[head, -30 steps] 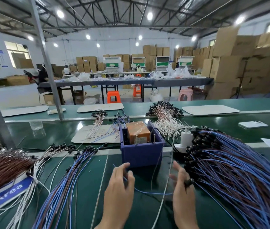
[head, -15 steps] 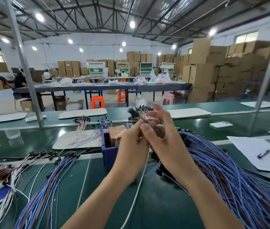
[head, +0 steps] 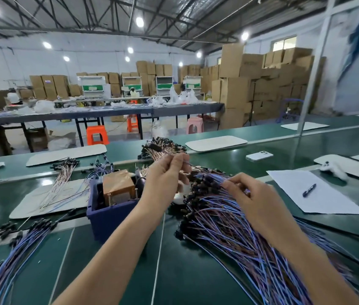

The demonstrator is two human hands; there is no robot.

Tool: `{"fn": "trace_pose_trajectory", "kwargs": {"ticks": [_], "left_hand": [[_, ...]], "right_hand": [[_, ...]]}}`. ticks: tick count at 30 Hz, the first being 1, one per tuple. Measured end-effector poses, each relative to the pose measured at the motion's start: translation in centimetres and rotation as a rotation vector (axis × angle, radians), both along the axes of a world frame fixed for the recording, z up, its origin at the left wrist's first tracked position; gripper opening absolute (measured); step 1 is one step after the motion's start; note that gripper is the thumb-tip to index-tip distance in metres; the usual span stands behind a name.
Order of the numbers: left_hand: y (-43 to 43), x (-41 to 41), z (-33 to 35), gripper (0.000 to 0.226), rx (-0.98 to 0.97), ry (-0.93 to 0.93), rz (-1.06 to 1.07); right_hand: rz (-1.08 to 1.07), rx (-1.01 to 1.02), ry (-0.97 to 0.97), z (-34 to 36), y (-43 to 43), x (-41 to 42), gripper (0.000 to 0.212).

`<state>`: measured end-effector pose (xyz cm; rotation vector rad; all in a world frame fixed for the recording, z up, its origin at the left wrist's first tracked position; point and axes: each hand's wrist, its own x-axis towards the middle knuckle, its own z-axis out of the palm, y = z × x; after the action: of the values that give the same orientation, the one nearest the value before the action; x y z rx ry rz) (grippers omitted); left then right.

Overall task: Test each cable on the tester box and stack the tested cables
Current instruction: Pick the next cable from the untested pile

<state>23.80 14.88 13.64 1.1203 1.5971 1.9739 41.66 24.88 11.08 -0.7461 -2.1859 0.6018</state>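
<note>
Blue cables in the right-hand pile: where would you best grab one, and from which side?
Probably at a black plug end, pinched from above: plugs bunch exposed where the pile nears the tester box, while the wires lie tangled.

On the green bench [head: 185,278] before you, the blue plastic tester box [head: 108,219] stands at centre. The heaped blue-and-brown cable bundle [head: 235,243] lies to its right and the flat blue cable stack [head: 20,254] to its left. The white paper sheet [head: 332,203], carrying a dark pen [head: 309,190], lies at far right.

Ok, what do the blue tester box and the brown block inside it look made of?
Blue tester box: likely moulded plastic, matte, uniform colour. Brown block: seems wrapped in glossy tape, judging by wrinkles and sheen; core hidden.
</note>
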Motion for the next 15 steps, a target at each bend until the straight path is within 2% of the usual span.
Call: {"fn": "trace_pose_trajectory", "kwargs": {"ticks": [5,8,11,15], "left_hand": [[6.9,0.3,1.4,0.02,-0.188,-0.15,-0.143],[10.1,0.5,2.0,0.024,-0.341,-0.181,-0.183],[10.4,0.1,0.5,0.028,-0.499,-0.039,-0.173],[7.3,-1.5,-2.6,0.027,-0.55,0.128,-0.193]], "right_hand": [[-0.203,0.069,-0.021,0.1,4.8,1.6,0.021],[-0.303,-0.024,-0.197,0.3,7.9,1.0,0.029],[-0.38,-0.059,-0.388,-0.8,8.8,0.6,0.051],[-0.329,0.097,-0.225,-3.2,6.1,-1.2,0.042]]}}
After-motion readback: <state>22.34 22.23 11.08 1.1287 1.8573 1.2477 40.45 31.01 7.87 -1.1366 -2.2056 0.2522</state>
